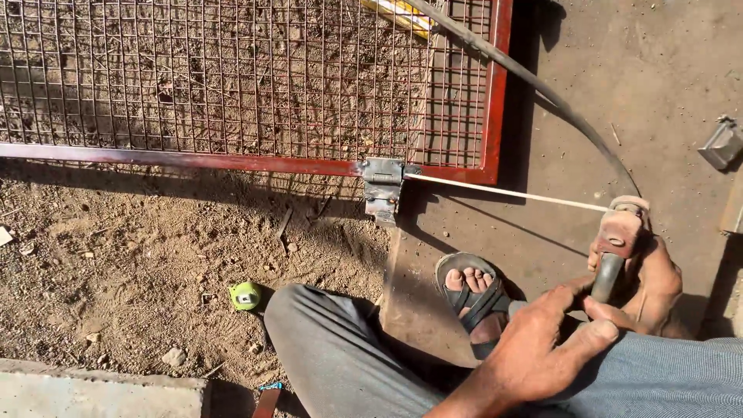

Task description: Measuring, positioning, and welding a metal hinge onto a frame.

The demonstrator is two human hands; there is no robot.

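My right hand grips the handle of a reddish welding electrode holder at the right. My left hand reaches across from below and pinches the lower end of the same handle between thumb and fingers. A thin pale electrode rod runs left from the holder, and its tip touches a grey metal hinge. The hinge sits on the lower bar of a red steel frame filled with wire mesh, lying on the dirt.
A black cable curves from the holder up over the frame's corner. My sandalled foot and grey trouser knee sit below the hinge. A green tape measure lies on the soil, a metal bracket lies far right, and a concrete slab lies bottom left.
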